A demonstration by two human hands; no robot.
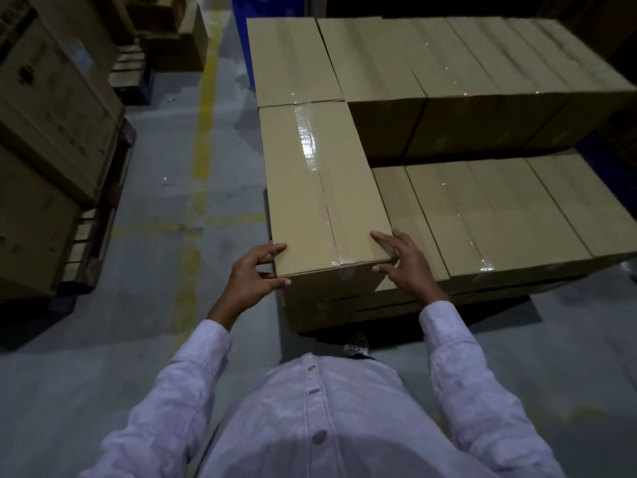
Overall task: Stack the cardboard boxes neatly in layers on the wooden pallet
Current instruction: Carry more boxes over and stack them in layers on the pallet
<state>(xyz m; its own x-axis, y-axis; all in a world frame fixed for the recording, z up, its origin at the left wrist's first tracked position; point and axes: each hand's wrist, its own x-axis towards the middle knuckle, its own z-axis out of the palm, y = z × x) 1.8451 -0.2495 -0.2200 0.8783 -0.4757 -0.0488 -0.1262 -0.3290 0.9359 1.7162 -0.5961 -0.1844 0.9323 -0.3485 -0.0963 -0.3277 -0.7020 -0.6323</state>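
- Seating step: the cardboard box between the hands is gripped by the curled left hand and pressed by the spread right hand.
- Next, squaring it flush is likely needed.

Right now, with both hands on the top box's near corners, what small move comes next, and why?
Probably lift the left hand and right hand off the box: it lies flat against the far box, and the lower layer beside it is uncovered.

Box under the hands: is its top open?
No, the top flaps of the box are closed and clear tape runs along their seam.
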